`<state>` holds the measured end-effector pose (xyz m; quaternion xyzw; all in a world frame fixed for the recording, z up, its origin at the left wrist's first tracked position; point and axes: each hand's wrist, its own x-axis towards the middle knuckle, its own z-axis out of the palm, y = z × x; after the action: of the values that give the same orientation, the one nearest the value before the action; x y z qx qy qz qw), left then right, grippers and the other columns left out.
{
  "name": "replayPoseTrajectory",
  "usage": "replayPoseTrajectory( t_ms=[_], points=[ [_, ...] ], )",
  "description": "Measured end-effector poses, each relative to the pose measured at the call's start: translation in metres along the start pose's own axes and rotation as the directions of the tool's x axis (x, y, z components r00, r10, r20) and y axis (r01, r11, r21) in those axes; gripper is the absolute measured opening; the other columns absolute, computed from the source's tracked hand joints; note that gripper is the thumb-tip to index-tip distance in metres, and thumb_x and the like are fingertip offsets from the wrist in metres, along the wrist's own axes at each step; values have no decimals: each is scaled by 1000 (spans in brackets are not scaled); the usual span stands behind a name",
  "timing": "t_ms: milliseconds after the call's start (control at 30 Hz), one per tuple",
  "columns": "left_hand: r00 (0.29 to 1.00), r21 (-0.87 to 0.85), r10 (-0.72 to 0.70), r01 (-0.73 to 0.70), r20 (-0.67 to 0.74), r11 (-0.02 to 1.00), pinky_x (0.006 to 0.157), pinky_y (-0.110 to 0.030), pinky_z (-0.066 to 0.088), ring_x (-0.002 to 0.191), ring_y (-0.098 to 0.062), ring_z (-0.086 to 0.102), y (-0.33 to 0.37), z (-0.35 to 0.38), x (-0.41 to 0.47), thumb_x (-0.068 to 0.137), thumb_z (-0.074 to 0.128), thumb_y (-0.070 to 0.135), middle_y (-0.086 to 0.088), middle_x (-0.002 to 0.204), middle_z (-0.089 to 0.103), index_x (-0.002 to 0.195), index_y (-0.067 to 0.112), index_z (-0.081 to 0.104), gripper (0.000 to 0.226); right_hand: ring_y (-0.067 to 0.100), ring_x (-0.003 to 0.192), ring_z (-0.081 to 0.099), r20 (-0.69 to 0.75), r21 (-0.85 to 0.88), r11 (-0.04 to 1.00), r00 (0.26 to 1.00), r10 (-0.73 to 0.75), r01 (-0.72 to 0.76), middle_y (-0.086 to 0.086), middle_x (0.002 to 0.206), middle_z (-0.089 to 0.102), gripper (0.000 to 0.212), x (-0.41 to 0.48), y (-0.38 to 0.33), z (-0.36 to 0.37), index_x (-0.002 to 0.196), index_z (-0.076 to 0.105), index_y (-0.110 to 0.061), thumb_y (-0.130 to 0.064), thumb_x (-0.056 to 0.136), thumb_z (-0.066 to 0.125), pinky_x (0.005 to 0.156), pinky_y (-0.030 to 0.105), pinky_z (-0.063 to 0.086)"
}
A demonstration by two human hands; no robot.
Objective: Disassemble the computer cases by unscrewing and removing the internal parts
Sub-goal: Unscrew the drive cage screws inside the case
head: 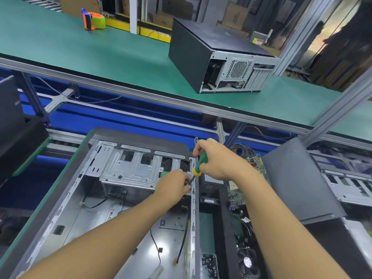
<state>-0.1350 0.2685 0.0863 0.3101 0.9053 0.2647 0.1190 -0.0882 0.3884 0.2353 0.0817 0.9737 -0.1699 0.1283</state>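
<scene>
The open case (96,224) lies on its side right in front of the person, its inside facing up. A metal drive cage (130,168) sits across its far end. At the cage's right corner, by the case's right rim, a green and yellow screwdriver (201,162) stands tilted with its tip down. The right hand (217,158) grips its handle, fingers wrapped round it. The left hand (173,188) reaches over the case and pinches the lower shaft with bunched fingertips; the tip itself is hidden behind them.

A black cable (183,242) hangs along the case's right wall. Just right of the case lie a small tray of screws (209,262), a fan (247,260) and a green circuit board (255,164). A dark panel (296,182) leans further right. Beyond the case, up on a green shelf (120,57), rests a second case (201,55), and far left of it an orange and green tape dispenser (93,21).
</scene>
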Motion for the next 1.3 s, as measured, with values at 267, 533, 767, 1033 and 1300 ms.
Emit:
replayPoseTrajectory(
  t_ms=[267, 533, 767, 1033, 1300],
  points=[
    [997, 193, 78, -74, -15, 978, 66, -33, 52, 77, -22, 64, -1, 9, 6, 98, 58, 34, 0, 95, 61, 97, 18, 68, 19, 23, 102, 48, -26, 45, 999, 1000, -17, 18, -1, 114, 45, 34, -6, 6, -1, 107, 53, -29, -8, 85, 67, 87, 44, 51],
    [997, -64, 74, -74, -12, 995, 76, -34, 55, 78, -17, 64, -7, -6, 2, 91, 61, 20, 3, 86, 67, 90, 15, 67, 8, 8, 75, 49, -230, 190, 981, 973, 19, 25, -13, 99, 46, 29, -24, 25, -19, 90, 53, -34, -10, 82, 66, 58, 24, 36],
    [907, -297, 363, -294, 213, 909, 68, -12, 46, 71, -1, 63, 38, -7, -18, 86, 70, 17, 10, 76, 70, 87, 24, 72, 7, 22, 88, 48, -413, 342, 919, 847, 335, -197, 0, 110, 44, 18, -44, 72, 6, 98, 58, -24, -13, 86, 67, 71, 29, 37],
    [579, 95, 399, -641, 712, 761, 72, -30, 51, 96, -12, 60, 97, 87, -24, 85, 67, 18, 11, 98, 70, 93, 28, 71, 13, 19, 89, 46, -348, 433, 835, 791, 503, -340, 3, 115, 46, 15, -84, 117, 54, 102, 60, -19, -13, 90, 66, 63, 23, 25],
    [584, 175, 317, -633, 748, 754, 80, -31, 48, 115, -16, 57, 91, 118, -10, 88, 63, 28, 9, 116, 64, 126, 36, 62, 38, 4, 72, 47, -368, 438, 829, 772, 519, -349, -3, 107, 43, 15, -108, 130, 59, 105, 60, -22, -17, 92, 62, 62, 29, 33]
  ],
)
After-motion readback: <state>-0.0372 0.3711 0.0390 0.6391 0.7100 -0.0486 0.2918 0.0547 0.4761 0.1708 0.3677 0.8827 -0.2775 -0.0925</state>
